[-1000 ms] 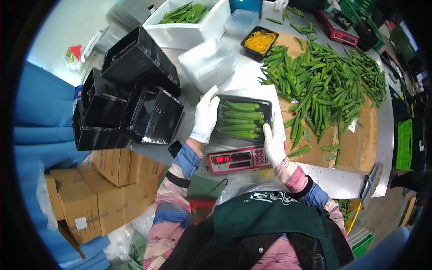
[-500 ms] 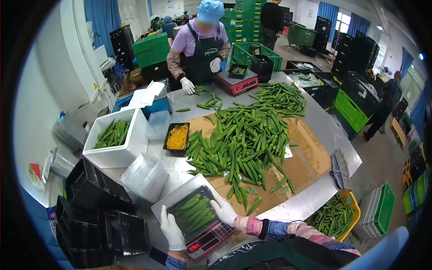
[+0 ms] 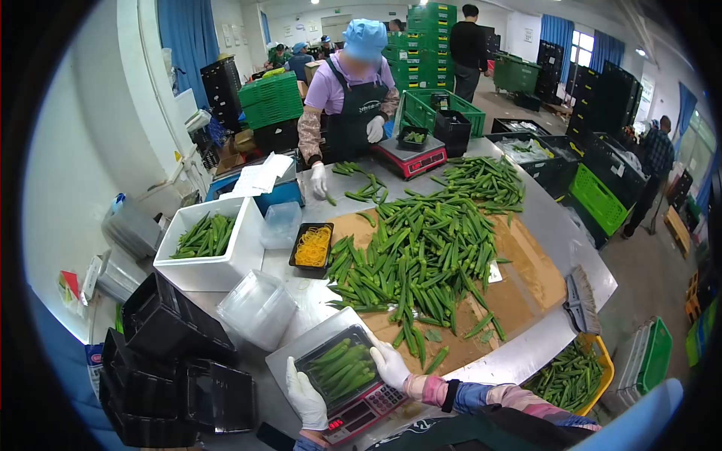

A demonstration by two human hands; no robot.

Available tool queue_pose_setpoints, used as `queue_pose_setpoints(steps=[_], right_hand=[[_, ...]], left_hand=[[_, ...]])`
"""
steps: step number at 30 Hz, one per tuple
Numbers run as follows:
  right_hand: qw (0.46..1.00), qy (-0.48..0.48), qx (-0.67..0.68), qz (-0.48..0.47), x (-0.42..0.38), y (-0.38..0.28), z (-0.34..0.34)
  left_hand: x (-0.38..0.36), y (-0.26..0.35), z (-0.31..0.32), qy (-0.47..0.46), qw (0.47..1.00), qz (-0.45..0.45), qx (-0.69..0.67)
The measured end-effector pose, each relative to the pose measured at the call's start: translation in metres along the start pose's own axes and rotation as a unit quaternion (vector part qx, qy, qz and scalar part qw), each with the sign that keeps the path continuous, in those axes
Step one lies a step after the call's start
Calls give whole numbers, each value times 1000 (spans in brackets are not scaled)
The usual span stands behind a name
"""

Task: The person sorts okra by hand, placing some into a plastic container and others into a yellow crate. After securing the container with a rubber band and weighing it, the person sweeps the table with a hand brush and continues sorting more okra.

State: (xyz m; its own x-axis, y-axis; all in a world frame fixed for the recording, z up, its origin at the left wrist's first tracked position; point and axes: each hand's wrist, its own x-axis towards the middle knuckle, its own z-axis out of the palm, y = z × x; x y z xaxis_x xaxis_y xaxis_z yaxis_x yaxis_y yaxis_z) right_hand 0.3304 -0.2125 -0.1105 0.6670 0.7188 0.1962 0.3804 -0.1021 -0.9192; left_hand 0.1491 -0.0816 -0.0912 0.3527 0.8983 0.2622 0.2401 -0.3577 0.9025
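A black tray of okra (image 3: 342, 368) with a clear lid sits over the plate of a red electronic scale (image 3: 368, 412), whose red digits are lit. White-gloved, my left hand (image 3: 306, 395) grips the tray's left side. My right hand (image 3: 389, 366), also gloved, holds its right edge, fingers at the rim. Beyond it a large heap of loose okra (image 3: 429, 255) covers a cardboard sheet (image 3: 519, 259) on the metal table. A stack of clear lids (image 3: 257, 310) stands left of the scale, and black empty trays (image 3: 218, 395) lie further left.
A black tray of yellow rubber bands (image 3: 313, 246) and a white foam box of okra (image 3: 214, 259) stand at left. A brush (image 3: 580, 301) rests on the right edge, above a yellow crate of okra (image 3: 600, 368). Across the table, a gloved co-worker (image 3: 353, 113) stands beside another scale (image 3: 410, 156).
The view has shifted, so the scene sits lower and further right. My hands stay on the tray's sides. The co-worker's hand on the left of the picture has moved slightly, holding an okra pod.
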Motion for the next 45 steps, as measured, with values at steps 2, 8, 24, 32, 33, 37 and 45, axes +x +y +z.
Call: queue_pose_setpoints(steps=[2, 8, 24, 32, 33, 37, 45], right_hand=[[999, 20, -23, -41, 3, 7, 1], [997, -64, 27, 35, 8, -3, -11], [961, -111, -186, -174, 61, -10, 6], [976, -112, -76, -169, 65, -2, 1], [979, -96, -30, -180, 63, 6, 1], [998, -34, -49, -37, 28, -14, -42], [907, -127, 238, 323, -15, -2, -58]], left_hand=[[-2, 1, -1, -3, 1000, 4, 14], [6, -7, -6, -27, 999, 23, 31], [13, 60, -9, -172, 905, 165, 352], [20, 57, -12, -170, 925, 166, 297], [21, 56, -15, -165, 935, 170, 263], [-6, 36, -29, -29, 990, 44, 130], [-62, 28, -45, -43, 909, -321, -262]])
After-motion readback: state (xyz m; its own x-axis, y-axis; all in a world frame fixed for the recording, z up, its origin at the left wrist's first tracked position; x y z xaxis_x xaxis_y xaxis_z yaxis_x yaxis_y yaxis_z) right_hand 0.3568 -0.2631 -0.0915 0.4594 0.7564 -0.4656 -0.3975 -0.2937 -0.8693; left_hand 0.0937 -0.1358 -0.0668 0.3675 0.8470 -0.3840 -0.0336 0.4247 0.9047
